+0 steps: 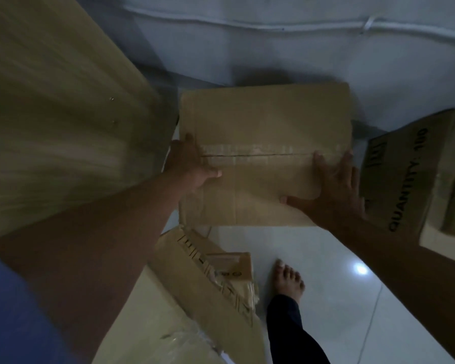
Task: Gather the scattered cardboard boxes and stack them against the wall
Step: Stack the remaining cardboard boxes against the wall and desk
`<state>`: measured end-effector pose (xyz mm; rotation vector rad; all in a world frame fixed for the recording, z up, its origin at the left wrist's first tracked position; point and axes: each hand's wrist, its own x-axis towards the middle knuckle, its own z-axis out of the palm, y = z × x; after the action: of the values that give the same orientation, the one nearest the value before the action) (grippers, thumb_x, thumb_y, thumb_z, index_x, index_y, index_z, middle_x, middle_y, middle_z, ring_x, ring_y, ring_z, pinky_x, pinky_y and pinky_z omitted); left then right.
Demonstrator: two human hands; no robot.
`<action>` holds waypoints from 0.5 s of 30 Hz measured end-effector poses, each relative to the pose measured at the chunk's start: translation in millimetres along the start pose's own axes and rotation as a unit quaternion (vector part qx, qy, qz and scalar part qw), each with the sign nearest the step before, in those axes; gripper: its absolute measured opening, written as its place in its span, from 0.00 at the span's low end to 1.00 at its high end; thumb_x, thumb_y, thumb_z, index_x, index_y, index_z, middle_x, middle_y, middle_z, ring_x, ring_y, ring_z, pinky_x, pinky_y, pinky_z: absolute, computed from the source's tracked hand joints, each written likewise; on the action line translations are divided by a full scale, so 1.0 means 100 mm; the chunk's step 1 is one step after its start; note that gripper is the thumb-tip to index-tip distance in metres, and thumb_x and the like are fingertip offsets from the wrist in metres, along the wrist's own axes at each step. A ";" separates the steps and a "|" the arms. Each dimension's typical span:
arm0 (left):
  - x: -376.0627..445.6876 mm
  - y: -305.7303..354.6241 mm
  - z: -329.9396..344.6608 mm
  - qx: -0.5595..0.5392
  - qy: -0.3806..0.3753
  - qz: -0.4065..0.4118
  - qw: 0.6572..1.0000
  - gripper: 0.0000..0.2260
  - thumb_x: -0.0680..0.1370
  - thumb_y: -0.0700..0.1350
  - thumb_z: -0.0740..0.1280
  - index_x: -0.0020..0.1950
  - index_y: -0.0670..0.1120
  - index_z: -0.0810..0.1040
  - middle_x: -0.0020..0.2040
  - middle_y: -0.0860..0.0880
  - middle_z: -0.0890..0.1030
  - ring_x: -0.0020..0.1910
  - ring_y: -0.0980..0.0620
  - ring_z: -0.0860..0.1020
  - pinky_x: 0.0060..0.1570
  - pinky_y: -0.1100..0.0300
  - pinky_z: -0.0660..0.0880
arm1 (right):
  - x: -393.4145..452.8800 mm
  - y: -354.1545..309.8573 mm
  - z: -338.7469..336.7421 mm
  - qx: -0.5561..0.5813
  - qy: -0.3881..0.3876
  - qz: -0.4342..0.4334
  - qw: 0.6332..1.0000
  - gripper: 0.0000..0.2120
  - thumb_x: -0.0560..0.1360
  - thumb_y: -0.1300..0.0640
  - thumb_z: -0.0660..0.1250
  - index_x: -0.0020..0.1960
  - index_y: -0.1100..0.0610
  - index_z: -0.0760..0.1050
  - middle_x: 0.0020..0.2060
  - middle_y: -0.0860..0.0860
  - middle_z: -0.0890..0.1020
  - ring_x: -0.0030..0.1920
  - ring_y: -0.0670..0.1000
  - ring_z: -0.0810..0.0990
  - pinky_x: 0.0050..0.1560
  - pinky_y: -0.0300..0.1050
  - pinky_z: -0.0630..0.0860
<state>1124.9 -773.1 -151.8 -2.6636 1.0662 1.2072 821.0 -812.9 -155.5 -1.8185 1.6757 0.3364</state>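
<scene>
You have the closed cardboard box (265, 153) between both palms, up against the foot of the wall (300, 61). Your left hand (192, 164) clamps its left edge, thumb laid over the top face; your right hand (331, 187) is spread flat over the near right corner, fingers wide. It is a squeeze from the sides rather than a hooked grip, and I cannot tell whether the box rests on the floor (339, 298) or on another box beneath it.

The taped seam across the top is split along most of its length. Press down there and the flaps may give, so keep your pressure on the edges.

The tall cardboard panel (63, 101) stands just beside your left hand, touching or nearly touching the box. Shove the box left and you may pinch your knuckles or tip that panel.

On the right, the printed box (415, 174) marked QUANTITY sits tilted, near your right wrist. A careless elbow may roll it off its corner.

A torn flattened box (210, 285) lies on the tiles beside your bare foot (288, 279). The floor looks glossy, so stepping back onto loose card could slide it out from under you. The light is dim, so check your footing first.
</scene>
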 end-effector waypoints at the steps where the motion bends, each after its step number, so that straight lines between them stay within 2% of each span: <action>1: 0.01 0.08 0.03 0.002 0.001 0.020 1.000 0.57 0.62 0.60 0.84 0.82 0.48 0.54 0.78 0.42 0.62 0.74 0.40 0.67 0.70 0.46 0.71 | -0.02 0.06 -0.01 0.011 0.005 0.015 1.000 0.59 0.59 0.23 0.74 0.80 0.35 0.45 0.81 0.50 0.34 0.81 0.63 0.40 0.70 0.79 0.60; 3: 0.03 0.23 0.09 0.010 0.010 0.061 0.998 0.56 0.62 0.61 0.84 0.81 0.47 0.57 0.78 0.42 0.62 0.74 0.40 0.67 0.71 0.45 0.71 | -0.07 0.17 -0.04 0.029 0.016 0.042 0.999 0.58 0.60 0.23 0.74 0.80 0.35 0.46 0.81 0.49 0.36 0.82 0.62 0.40 0.70 0.78 0.60; 5: 0.01 0.37 0.16 0.028 0.012 0.092 0.995 0.57 0.64 0.61 0.82 0.83 0.47 0.53 0.81 0.41 0.55 0.78 0.40 0.62 0.75 0.46 0.65 | -0.09 0.28 -0.05 0.001 0.039 0.041 0.998 0.57 0.62 0.21 0.71 0.80 0.38 0.47 0.82 0.51 0.39 0.82 0.62 0.41 0.74 0.75 0.56; 8: -0.10 0.52 0.26 0.056 -0.003 0.128 0.990 0.59 0.66 0.65 0.79 0.84 0.51 0.46 0.84 0.43 0.42 0.83 0.43 0.46 0.79 0.44 0.55 | -0.12 0.40 -0.04 -0.078 0.069 -0.042 0.994 0.52 0.68 0.23 0.66 0.82 0.46 0.51 0.83 0.55 0.45 0.82 0.61 0.43 0.79 0.69 0.49; 10: -0.22 0.55 0.33 0.138 -0.008 0.196 0.971 0.62 0.63 0.72 0.77 0.84 0.53 0.44 0.83 0.44 0.36 0.82 0.42 0.38 0.80 0.39 0.48 | -0.17 0.44 0.00 -0.094 0.061 -0.124 0.986 0.54 0.68 0.24 0.66 0.83 0.49 0.51 0.83 0.56 0.47 0.83 0.60 0.45 0.79 0.68 0.51; 13: -0.42 0.46 0.44 0.268 -0.048 0.294 0.916 0.69 0.56 0.77 0.74 0.82 0.56 0.33 0.80 0.47 0.26 0.79 0.43 0.28 0.77 0.35 0.37 | -0.20 0.44 0.09 -0.121 0.016 -0.169 0.978 0.64 0.62 0.20 0.67 0.84 0.49 0.42 0.83 0.56 0.40 0.82 0.61 0.39 0.78 0.71 0.47; 15: -0.53 0.38 0.56 0.307 -0.054 0.313 0.897 0.74 0.53 0.77 0.75 0.80 0.55 0.27 0.78 0.47 0.22 0.77 0.42 0.25 0.76 0.34 0.35 | -0.19 0.41 0.16 -0.144 -0.007 -0.154 0.977 0.69 0.60 0.21 0.71 0.83 0.49 0.35 0.82 0.56 0.34 0.81 0.61 0.35 0.77 0.74 0.43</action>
<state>1041.1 -755.9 -146.1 -1.8029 1.9664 0.8333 781.8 -788.1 -168.0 -2.2458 1.3588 0.4721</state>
